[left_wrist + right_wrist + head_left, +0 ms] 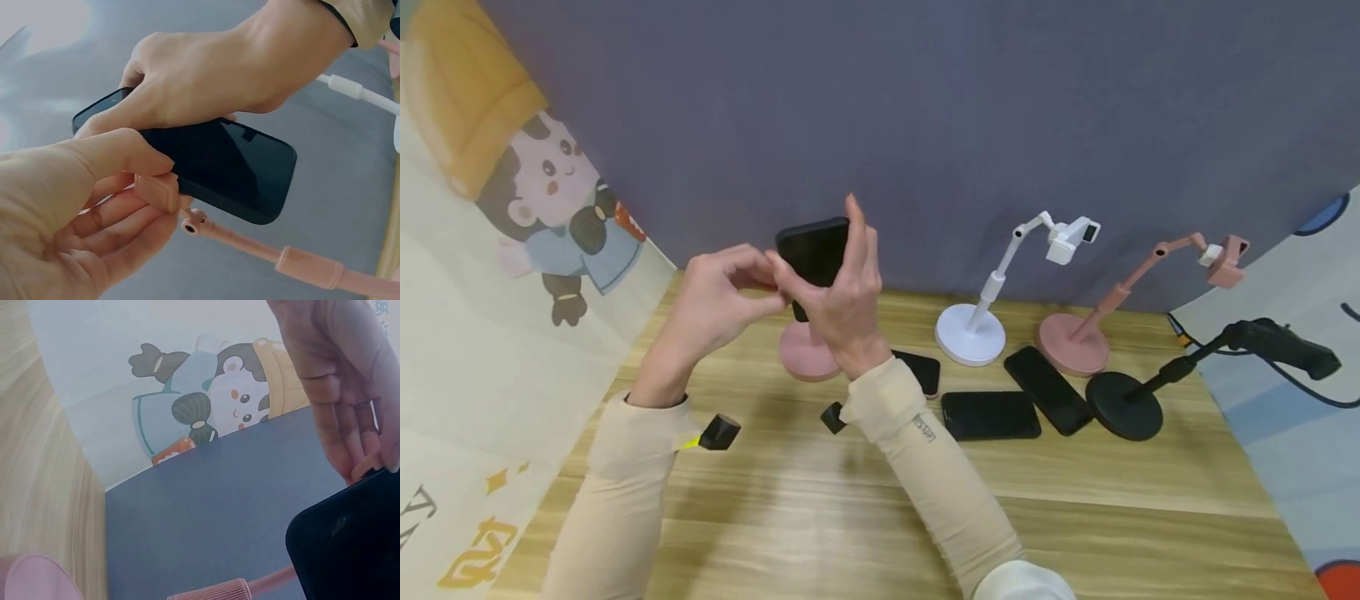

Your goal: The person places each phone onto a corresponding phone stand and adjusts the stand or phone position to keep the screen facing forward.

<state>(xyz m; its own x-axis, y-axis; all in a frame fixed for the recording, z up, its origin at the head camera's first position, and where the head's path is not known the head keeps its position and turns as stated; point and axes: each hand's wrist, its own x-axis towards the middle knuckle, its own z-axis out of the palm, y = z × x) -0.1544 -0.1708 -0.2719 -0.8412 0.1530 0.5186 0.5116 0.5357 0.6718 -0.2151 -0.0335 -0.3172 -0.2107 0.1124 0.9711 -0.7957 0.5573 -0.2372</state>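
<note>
A black smartphone [812, 250] is held up above a pink phone stand [801, 357], tilted, at the stand's upper end. My right hand [850, 300] grips it across its body, thumb on one side and fingers on the other. In the left wrist view, my left hand [87, 206] pinches the stand's pink clamp [156, 190] between thumb and fingers, right at the phone's long edge. The stand's jointed arm [244, 244] runs down from behind the phone. In the right wrist view a corner of the smartphone [353, 544] shows, with left fingertips at its edge.
A white phone stand [970, 335], another pink phone stand [1072, 343] and a black phone stand [1123, 406] stand to the right. Several dark phones lie before them, including one phone [991, 415] lying crosswise. A dark panel [925, 125] rises behind the wooden table [760, 517].
</note>
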